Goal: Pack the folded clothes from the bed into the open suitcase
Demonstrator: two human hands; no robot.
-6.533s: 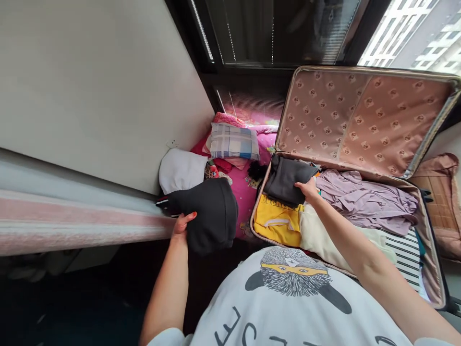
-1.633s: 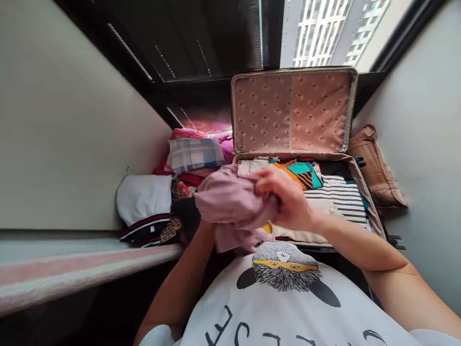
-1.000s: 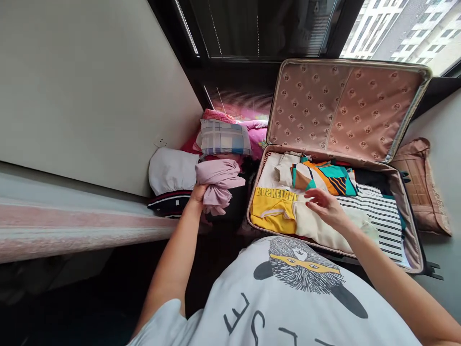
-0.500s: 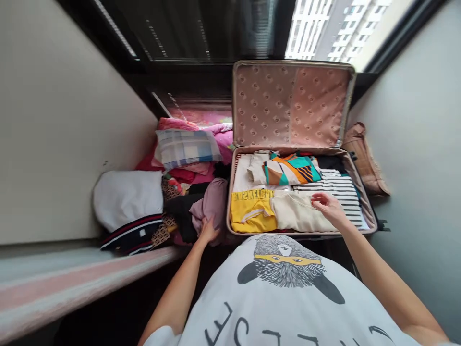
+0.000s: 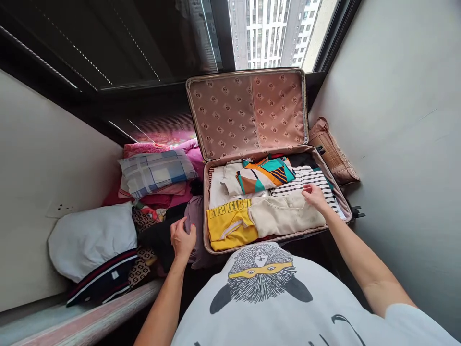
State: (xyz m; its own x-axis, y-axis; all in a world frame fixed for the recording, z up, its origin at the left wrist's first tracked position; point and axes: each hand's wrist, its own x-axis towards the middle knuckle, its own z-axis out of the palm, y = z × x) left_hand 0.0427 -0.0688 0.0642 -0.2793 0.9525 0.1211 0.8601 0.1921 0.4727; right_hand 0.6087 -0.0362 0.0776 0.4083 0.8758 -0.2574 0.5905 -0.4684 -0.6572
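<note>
An open suitcase (image 5: 206, 216) holds folded clothes. My right hand (image 5: 316, 198) is at the far edge of a folded cream top (image 5: 277, 216), its thumb and fingertips pinched together there. Left of the cream top is a yellow garment (image 5: 230, 226) with "BASKETBALL" lettering; behind lie a black-and-white striped garment (image 5: 306, 180) and a multicoloured patterned one (image 5: 268, 175). My left hand (image 5: 183, 240) is outside the suitcase, over a black garment (image 5: 158, 238) and a mauve garment (image 5: 198, 250). Its fingers are curved and apart, with nothing visible between them.
Left of the suitcase is a plaid pillow (image 5: 156, 170) on pink bedding. A white-and-navy bundle (image 5: 93, 245) sits nearer the left wall. A brown woven mat-like item (image 5: 334, 154) leans between the lid and right wall. The suitcase lid (image 5: 248, 113) stands raised before the window.
My left hand has come off the mauve garment and its fingers have spread. My right hand stays at the cream top's edge. The view has swung toward the right.
</note>
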